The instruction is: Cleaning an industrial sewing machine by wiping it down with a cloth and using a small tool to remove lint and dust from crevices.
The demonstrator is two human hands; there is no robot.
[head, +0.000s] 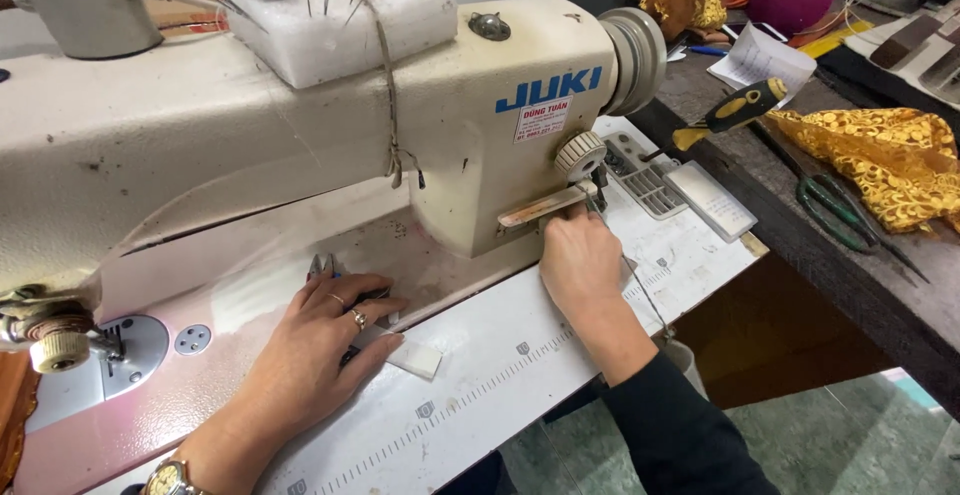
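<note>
A cream industrial sewing machine (300, 145) lies across a white table top (520, 375) with a printed ruler strip. My left hand (320, 345), with rings and a wristwatch, lies flat on the machine bed, fingers spread over a small white strip (418, 358) and a dark piece under it. My right hand (580, 265), in a dark sleeve, reaches up to the machine's right end. Its fingertips curl onto the flat metal lever (545, 206) below the round dial (580, 154).
A white foam block (340, 15) stuck with needles is tied on top of the machine. To the right is a dark bench (800, 245) with a yellow-handled screwdriver (735, 113), green scissors (840, 210), gold lace fabric (895, 160) and papers.
</note>
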